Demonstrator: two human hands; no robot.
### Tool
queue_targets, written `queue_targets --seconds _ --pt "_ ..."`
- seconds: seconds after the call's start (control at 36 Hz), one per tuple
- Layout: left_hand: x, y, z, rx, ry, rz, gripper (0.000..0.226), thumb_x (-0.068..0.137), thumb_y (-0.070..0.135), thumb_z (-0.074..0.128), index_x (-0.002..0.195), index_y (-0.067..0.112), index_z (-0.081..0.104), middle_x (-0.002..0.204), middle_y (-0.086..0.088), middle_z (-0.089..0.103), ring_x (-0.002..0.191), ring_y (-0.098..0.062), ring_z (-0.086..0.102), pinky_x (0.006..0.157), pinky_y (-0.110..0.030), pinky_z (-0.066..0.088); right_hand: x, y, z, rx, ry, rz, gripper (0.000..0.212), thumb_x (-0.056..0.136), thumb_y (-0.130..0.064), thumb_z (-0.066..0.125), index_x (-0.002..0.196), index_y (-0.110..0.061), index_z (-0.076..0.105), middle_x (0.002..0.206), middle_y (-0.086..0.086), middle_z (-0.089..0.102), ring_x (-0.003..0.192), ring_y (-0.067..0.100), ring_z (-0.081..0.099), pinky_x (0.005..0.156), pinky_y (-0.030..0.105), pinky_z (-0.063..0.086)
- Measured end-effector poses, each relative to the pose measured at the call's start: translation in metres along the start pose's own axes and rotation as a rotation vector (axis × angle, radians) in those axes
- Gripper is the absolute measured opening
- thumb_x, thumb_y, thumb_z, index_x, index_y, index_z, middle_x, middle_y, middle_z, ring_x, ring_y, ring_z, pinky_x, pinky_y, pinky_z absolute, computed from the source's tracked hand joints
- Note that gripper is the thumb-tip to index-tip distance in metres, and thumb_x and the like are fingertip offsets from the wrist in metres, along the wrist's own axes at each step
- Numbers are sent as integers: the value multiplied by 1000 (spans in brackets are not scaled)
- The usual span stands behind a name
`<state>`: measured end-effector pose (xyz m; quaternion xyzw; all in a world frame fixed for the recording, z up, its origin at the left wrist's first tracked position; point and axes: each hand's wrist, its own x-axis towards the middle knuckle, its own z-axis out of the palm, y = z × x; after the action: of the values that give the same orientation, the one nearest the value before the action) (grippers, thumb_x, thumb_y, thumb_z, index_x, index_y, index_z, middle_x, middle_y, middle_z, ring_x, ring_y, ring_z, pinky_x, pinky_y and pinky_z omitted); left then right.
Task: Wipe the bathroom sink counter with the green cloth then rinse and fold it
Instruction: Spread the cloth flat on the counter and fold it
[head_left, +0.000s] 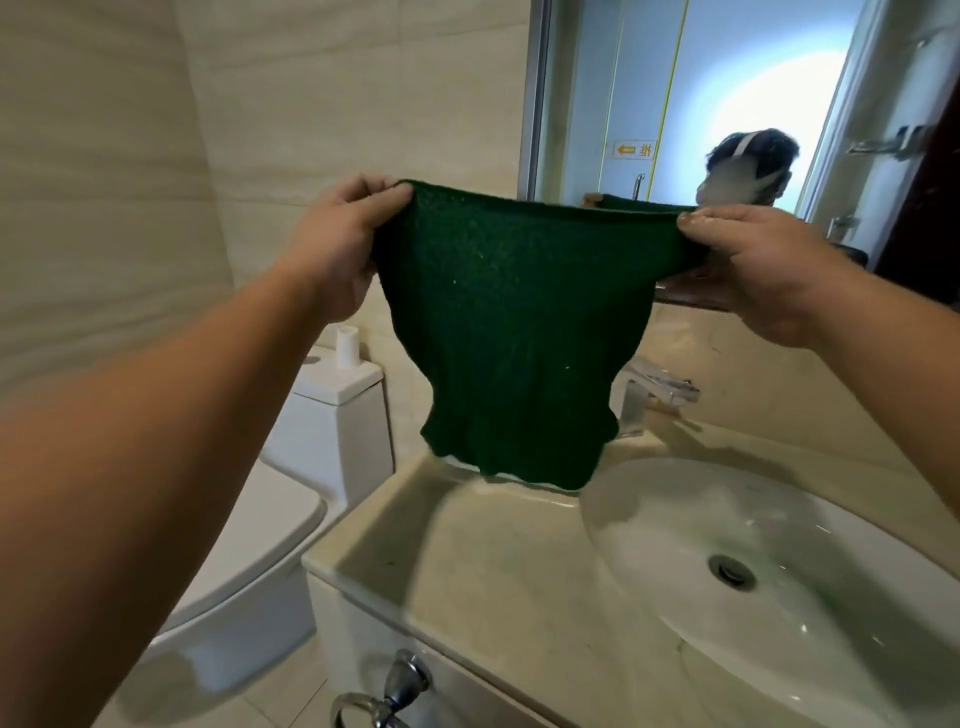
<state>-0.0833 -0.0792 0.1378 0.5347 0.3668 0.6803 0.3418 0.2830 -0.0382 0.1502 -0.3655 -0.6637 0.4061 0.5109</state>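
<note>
The dark green cloth (511, 332) hangs spread out in the air above the left part of the beige sink counter (483, 571). My left hand (337, 244) pinches its upper left corner and my right hand (763, 270) pinches its upper right corner. The top edge is stretched between them and the lower edge hangs bunched just above the counter's back edge. The white oval basin (779, 551) with its metal drain (733, 570) lies below and to the right. Partly behind the cloth stands the chrome faucet (657, 392).
A white toilet (291, 499) with a small white roll (347, 347) on its tank stands left of the counter. A mirror (675, 93) hangs on the wall behind, with a dark shelf (685, 293) under it. A chrome towel ring (384, 696) sticks out from the cabinet front.
</note>
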Motion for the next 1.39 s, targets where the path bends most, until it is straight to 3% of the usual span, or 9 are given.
queue_targets --seconds 0.08,0.25,0.39,0.56,0.75,0.89,1.11,1.31,1.39 --pt "-15 11 -7 58 -204 -116 15 96 14 68 82 19 66 80 -3 66 69 -17 65 60 -28 52 -17 -9 -9 -48 -220 72 13 99 -13 59 94 -6 70 103 21 73 103 32 73 101 51 56" --pt "-54 -15 -28 218 -916 -741 10 94 4 60 104 3 60 94 -23 67 75 -32 71 60 -34 61 -62 20 -14 -239 -862 522 22 84 -14 76 99 2 75 94 26 74 80 34 76 80 45 63" --pt "-88 -72 -35 388 -1140 -1113 11 97 6 65 107 9 63 84 -15 65 53 -17 67 48 -21 57 -95 77 10 -297 -1214 788 13 99 -11 63 106 -5 73 89 17 72 75 20 74 72 31 61" --pt "-101 -110 -45 526 -1062 -1124 24 95 16 72 117 11 63 119 -29 56 90 -36 62 62 -32 63 -101 124 25 -374 -1090 850 25 100 -15 63 118 1 66 110 35 65 87 31 70 78 36 62" --pt "-92 -122 -53 686 -670 -975 7 101 13 63 106 8 64 99 -20 63 73 -27 64 58 -33 59 -84 160 30 -397 -733 730 16 103 -18 59 106 -6 70 99 27 68 83 32 66 82 44 60" --pt "-91 -138 -54 809 -542 -919 10 102 11 62 112 8 61 116 -22 64 93 -33 68 62 -35 62 -78 183 32 -514 -585 690 15 105 -15 55 112 -8 66 97 25 74 74 26 71 75 40 63" --pt "-86 -152 -38 919 -645 -925 41 85 6 83 121 19 65 128 -12 63 113 -38 67 83 -47 66 -81 205 42 -484 -600 710 16 100 -23 65 112 -14 71 106 14 75 86 22 73 85 43 62" --pt "-86 -156 -24 1283 -827 -690 18 86 21 84 97 21 69 105 -4 70 99 -25 65 85 -36 56 -75 205 41 -498 -594 687 34 95 -21 72 110 7 62 108 24 72 97 34 72 86 43 63" --pt "-88 -154 -19 1373 -879 -620 15 88 25 81 93 24 66 99 -1 67 92 -21 61 84 -36 52 -74 199 39 -481 -593 628 13 94 -12 72 99 -3 63 96 14 71 84 22 72 80 39 64"
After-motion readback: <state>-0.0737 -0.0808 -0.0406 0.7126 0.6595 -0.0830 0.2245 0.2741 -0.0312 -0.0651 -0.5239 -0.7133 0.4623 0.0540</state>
